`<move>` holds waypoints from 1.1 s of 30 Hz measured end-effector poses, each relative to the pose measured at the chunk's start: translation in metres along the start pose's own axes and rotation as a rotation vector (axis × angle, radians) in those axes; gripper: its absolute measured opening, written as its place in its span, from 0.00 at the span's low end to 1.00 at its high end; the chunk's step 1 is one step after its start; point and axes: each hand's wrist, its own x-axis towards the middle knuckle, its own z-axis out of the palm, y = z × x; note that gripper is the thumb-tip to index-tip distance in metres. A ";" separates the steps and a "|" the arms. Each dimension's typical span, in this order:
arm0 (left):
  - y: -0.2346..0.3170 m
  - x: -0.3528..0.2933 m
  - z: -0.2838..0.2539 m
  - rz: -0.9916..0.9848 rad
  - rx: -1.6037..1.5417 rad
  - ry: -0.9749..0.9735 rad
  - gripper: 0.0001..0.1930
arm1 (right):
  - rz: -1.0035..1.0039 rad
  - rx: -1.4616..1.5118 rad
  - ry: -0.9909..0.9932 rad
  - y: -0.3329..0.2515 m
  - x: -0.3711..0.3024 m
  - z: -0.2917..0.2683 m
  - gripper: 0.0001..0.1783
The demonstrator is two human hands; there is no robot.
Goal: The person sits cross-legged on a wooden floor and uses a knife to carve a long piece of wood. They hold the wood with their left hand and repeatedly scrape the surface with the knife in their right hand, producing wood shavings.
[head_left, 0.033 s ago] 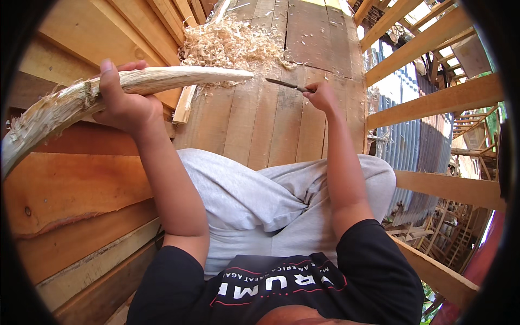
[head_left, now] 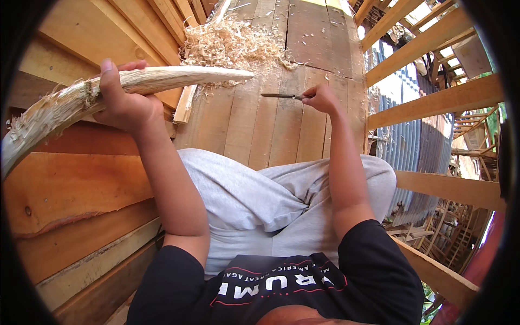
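My left hand point(head_left: 130, 108) is wrapped round a long, curved piece of pale wood point(head_left: 179, 77), with the thumb on top. Its tip tapers smooth toward the middle of the view, while the thicker end at the left is rough, with frayed fibres. In my right hand point(head_left: 319, 99) is a slim knife point(head_left: 279, 96), gripped by its handle, which the fingers mostly hide. The blade points left, just below and to the right of the wood's tip, apart from it. My legs are folded in front of me.
Curly wood shavings point(head_left: 233, 47) lie heaped on the plank floor point(head_left: 260, 130) beyond the wood. A plank wall point(head_left: 81, 184) stands close on my left. Along the right runs an open railing of wooden slats point(head_left: 439, 103), with corrugated metal sheets point(head_left: 414, 157) beyond it.
The knife has dropped slightly toward me, and its blade has turned from a slant to nearly level. My left hand and the curved wood have stayed in place.
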 end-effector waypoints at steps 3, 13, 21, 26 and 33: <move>0.000 0.002 -0.003 0.005 0.004 -0.003 0.15 | 0.180 -0.148 -0.552 -0.033 -0.012 0.004 0.16; 0.000 0.000 -0.001 0.001 0.007 -0.002 0.16 | 0.151 0.096 0.064 -0.010 0.002 0.003 0.13; 0.000 -0.002 0.002 -0.006 0.003 -0.006 0.16 | 0.162 0.091 0.156 -0.009 0.007 0.020 0.14; 0.002 -0.002 0.000 -0.015 0.000 -0.015 0.15 | 0.121 0.067 0.178 -0.008 0.003 0.002 0.14; 0.000 -0.002 0.002 0.001 -0.016 -0.012 0.14 | 0.157 0.075 0.247 -0.013 0.003 0.018 0.16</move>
